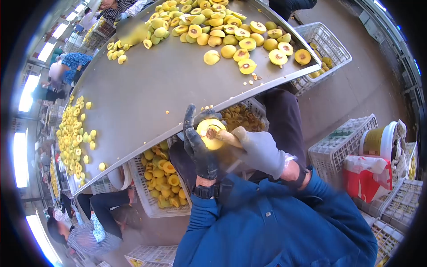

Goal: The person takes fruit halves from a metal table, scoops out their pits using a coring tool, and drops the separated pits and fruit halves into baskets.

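My left hand (199,149), in a dark glove, holds a halved yellow fruit (209,132) with its cut face up, over the front edge of the metal table (147,104). In a pale grey glove, my right hand (262,151) grips a tool with a wooden handle (231,139). The tool's tip meets the brown centre of the fruit; its working end is hard to make out. Below the hands, a crate holds brownish fruit pieces (242,118). Many halved fruits (240,42) lie on the table's far part.
A white crate (153,211) of yellow halves stands at my left knee. More halves (73,138) lie at the table's left end. At right are a crate (342,140), a white bucket (386,140) and a red bag (367,175). Other people (95,231) sit at left.
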